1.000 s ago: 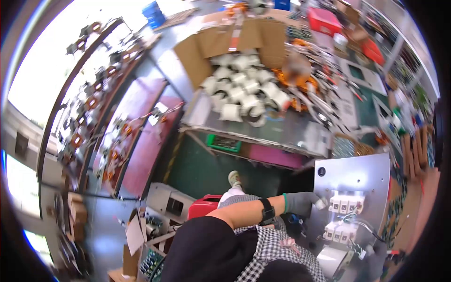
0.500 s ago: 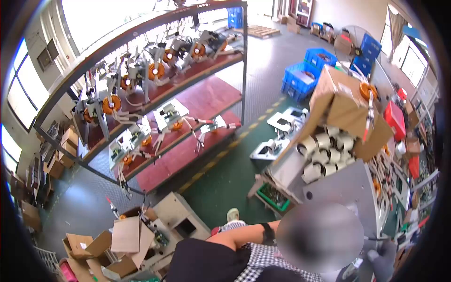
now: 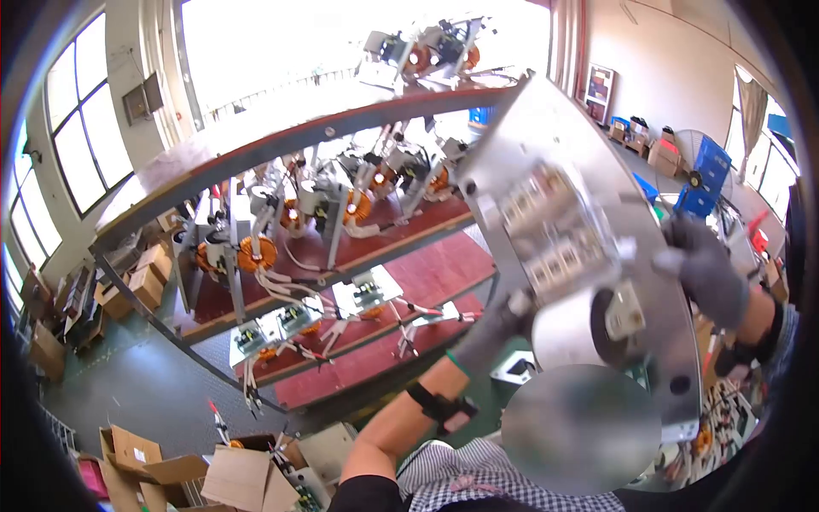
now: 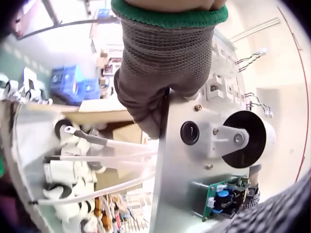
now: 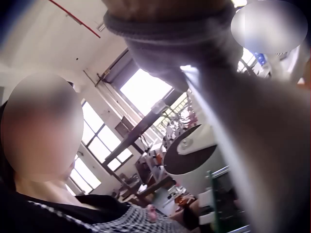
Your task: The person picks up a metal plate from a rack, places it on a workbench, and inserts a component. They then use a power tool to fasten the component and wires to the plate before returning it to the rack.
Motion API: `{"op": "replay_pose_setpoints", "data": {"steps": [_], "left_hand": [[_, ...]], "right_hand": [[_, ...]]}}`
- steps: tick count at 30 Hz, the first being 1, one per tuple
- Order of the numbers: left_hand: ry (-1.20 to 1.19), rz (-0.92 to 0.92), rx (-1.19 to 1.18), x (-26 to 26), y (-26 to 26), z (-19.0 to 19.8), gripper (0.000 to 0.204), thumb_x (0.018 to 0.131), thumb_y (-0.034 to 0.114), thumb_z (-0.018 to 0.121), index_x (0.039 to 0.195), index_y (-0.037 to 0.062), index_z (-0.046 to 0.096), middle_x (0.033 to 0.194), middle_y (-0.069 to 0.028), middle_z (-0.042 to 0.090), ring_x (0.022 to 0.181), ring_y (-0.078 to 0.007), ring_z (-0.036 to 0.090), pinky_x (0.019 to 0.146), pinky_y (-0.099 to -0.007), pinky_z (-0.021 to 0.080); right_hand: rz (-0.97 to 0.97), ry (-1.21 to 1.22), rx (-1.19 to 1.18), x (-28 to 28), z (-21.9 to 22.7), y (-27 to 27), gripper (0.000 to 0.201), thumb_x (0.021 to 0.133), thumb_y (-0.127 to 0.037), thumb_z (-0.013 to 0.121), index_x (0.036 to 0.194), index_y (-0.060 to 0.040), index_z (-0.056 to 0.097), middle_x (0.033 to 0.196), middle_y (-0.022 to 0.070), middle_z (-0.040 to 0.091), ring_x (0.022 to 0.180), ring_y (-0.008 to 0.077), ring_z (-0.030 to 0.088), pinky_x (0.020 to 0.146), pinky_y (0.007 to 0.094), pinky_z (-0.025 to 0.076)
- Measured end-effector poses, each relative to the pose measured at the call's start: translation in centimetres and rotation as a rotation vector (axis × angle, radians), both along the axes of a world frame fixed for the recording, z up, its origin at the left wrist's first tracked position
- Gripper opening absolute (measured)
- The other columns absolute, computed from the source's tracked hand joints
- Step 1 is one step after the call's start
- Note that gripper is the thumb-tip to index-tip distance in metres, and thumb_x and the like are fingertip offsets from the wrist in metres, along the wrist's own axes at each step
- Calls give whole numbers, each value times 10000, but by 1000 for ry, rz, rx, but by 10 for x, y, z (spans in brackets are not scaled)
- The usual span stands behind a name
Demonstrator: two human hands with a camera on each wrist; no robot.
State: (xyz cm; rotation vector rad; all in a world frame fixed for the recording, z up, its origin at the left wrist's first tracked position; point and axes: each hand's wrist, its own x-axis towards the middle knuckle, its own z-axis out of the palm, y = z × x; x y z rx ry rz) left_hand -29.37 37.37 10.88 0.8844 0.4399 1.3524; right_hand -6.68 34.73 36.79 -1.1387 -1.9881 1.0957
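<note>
I see both gloved hands gripping the panel [image 3: 589, 213] edges before the rack [image 3: 281, 171]: left hand [image 3: 495, 328], right hand [image 3: 708, 269]. Left wrist alone shows fingers [image 4: 146, 111] curled over its edge.

Your right wrist view blurs the metal panel [image 5: 252, 145] into a smear. Your left hand [image 4: 160, 73] hides the panel's upper edge.

The metal panel [image 3: 589, 256] is raised in front of the shelf rack [image 3: 281, 162] and blocks direct reach to its right end. The left hand [image 3: 495, 328] and right hand [image 3: 708, 269] occupy the panel's two side edges. The rack's left portion is unobstructed. White cables [image 4: 102, 160] hang behind the panel. Open cardboard boxes [image 3: 213, 474] crowd the floor below.
</note>
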Motion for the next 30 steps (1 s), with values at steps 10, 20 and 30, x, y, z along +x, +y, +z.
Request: {"op": "replay_pose_setpoints", "data": {"steps": [10,20,30], "left_hand": [[937,815,273,-356,91,323,471,915,384,464,1272,76,476,1162,-94,517,1053,-204,490,855,-381,440],[1549,1458,558,-333,42,351,653,755,274,668,1281,0,393,881,-173,623,779,-292,647,697,-382,514],[1295,1613,778,-342,76,349,523,732,106,592,1231,5,467,917,-165,616,819,-320,631,755,-423,510]], "right_hand": [[427,641,200,-308,144,134,399,818,-140,596,1172,28,520,1028,134,625,908,168,622,786,303,511],[341,619,228,-569,192,236,417,867,-141,581,1242,11,478,1049,134,613,935,168,610,797,314,506],[940,535,490,-404,53,183,438,915,-141,567,1312,-7,437,1070,133,600,961,168,598,807,325,501]]}}
